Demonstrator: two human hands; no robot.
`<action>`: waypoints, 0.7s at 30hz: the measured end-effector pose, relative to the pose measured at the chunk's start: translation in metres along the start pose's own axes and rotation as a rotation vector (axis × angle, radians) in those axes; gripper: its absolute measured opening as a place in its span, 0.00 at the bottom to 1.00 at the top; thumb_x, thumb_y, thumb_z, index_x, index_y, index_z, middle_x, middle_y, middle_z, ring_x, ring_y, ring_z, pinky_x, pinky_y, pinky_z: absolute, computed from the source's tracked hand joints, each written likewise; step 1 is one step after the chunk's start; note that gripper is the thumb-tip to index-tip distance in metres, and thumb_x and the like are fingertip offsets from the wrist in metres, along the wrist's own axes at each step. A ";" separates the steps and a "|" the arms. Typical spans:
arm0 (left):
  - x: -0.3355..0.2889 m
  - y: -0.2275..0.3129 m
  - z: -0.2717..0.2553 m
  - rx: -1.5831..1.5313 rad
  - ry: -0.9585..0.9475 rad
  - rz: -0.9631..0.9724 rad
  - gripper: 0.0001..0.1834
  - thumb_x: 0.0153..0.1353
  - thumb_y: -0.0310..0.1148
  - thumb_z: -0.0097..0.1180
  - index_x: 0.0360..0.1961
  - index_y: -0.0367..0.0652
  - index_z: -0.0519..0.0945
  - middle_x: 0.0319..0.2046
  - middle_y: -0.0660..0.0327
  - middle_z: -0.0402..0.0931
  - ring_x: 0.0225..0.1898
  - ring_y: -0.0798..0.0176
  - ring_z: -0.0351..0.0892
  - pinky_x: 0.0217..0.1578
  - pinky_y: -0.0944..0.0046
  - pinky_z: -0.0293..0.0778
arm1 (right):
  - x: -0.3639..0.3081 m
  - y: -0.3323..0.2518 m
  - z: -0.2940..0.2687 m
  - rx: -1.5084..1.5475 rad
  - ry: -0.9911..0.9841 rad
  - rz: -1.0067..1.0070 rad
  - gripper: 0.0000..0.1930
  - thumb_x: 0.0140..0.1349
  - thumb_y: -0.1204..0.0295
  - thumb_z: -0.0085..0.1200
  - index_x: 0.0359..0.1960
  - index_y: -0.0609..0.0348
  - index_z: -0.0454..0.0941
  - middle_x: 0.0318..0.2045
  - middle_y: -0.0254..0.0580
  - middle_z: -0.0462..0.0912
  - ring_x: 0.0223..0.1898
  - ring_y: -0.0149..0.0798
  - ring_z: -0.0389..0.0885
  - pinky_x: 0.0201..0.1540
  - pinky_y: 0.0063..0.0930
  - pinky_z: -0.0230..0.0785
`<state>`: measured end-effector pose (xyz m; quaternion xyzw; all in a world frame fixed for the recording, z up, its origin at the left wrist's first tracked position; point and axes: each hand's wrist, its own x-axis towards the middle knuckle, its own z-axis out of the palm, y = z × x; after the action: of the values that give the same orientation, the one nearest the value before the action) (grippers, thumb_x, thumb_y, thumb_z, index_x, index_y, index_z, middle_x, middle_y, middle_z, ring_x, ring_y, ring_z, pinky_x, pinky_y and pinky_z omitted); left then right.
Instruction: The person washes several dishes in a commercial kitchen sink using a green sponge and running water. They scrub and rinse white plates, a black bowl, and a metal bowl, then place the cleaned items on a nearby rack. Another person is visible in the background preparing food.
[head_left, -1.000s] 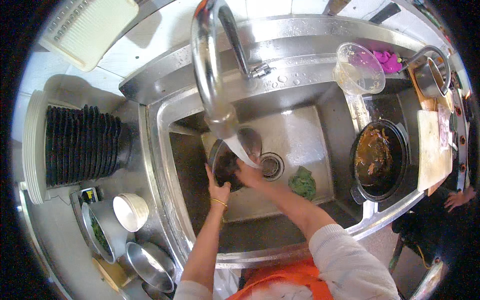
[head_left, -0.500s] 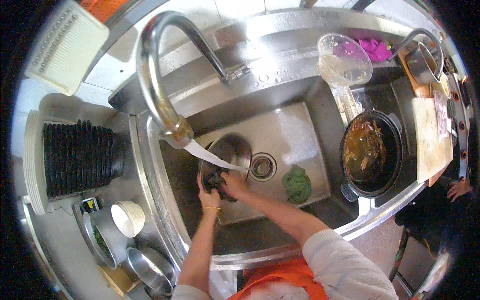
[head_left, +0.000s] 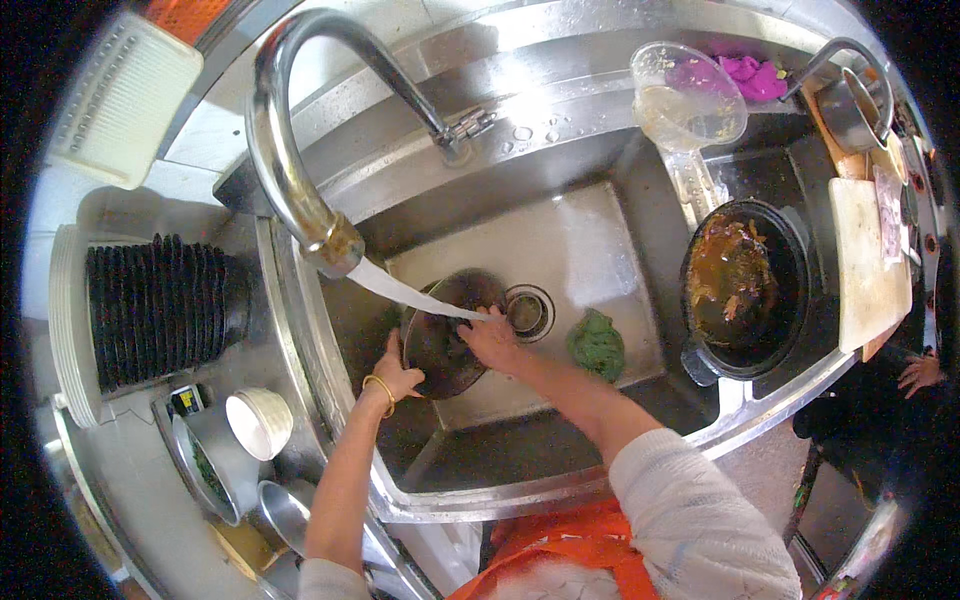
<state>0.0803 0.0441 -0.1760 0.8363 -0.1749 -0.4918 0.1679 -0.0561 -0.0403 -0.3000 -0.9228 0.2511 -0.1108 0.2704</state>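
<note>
A round, dark metal bowl (head_left: 438, 345) is tilted in the sink basin (head_left: 560, 240). My left hand (head_left: 395, 372) grips its left rim, the thumb apart from the fingers. My right hand (head_left: 492, 340) is at the bowl's right side, fingers bent against its inside. Something dark shows at those fingertips; the hand hides most of it. Water (head_left: 410, 294) streams from the curved faucet (head_left: 325, 240) across the bowl onto my right hand. Right of the drain (head_left: 527, 312) lies a bunched green mesh cloth (head_left: 596, 345).
In the right basin sits a black pot (head_left: 745, 290) with brown liquid and scraps, below a clear plastic strainer (head_left: 688, 95). Farther right are a cutting board (head_left: 868, 270) and another person's hand (head_left: 922, 374). Stacked black plates (head_left: 160, 315) and a white bowl (head_left: 259, 424) stand left.
My right hand has moved up and right along the bowl, out from the dark clump it was pressing. My left hand has shifted left on the rim. The water keeps running.
</note>
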 end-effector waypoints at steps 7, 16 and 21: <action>-0.010 0.009 0.007 0.128 0.175 0.156 0.44 0.41 0.18 0.47 0.63 0.42 0.48 0.54 0.48 0.63 0.54 0.54 0.66 0.54 0.63 0.61 | -0.003 -0.010 -0.003 0.103 -0.329 0.026 0.17 0.46 0.66 0.53 0.41 0.54 0.73 0.34 0.50 0.74 0.44 0.49 0.69 0.48 0.53 0.54; -0.010 -0.020 0.033 0.065 0.425 0.341 0.47 0.43 0.20 0.49 0.65 0.52 0.43 0.49 0.46 0.66 0.46 0.50 0.72 0.44 0.61 0.71 | 0.008 -0.002 -0.020 0.102 -0.238 0.079 0.13 0.54 0.69 0.45 0.41 0.51 0.73 0.41 0.53 0.72 0.48 0.53 0.68 0.51 0.52 0.56; -0.025 -0.019 0.008 -0.436 -0.092 -0.320 0.30 0.45 0.14 0.45 0.53 0.40 0.60 0.45 0.49 0.67 0.43 0.45 0.72 0.37 0.55 0.79 | 0.010 0.018 -0.023 0.152 -0.031 -0.186 0.11 0.49 0.72 0.47 0.36 0.56 0.72 0.36 0.50 0.72 0.40 0.50 0.69 0.42 0.42 0.63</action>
<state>0.0642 0.0717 -0.1691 0.7743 0.0622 -0.5754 0.2559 -0.0623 -0.0689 -0.2896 -0.9204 0.1511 -0.1400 0.3322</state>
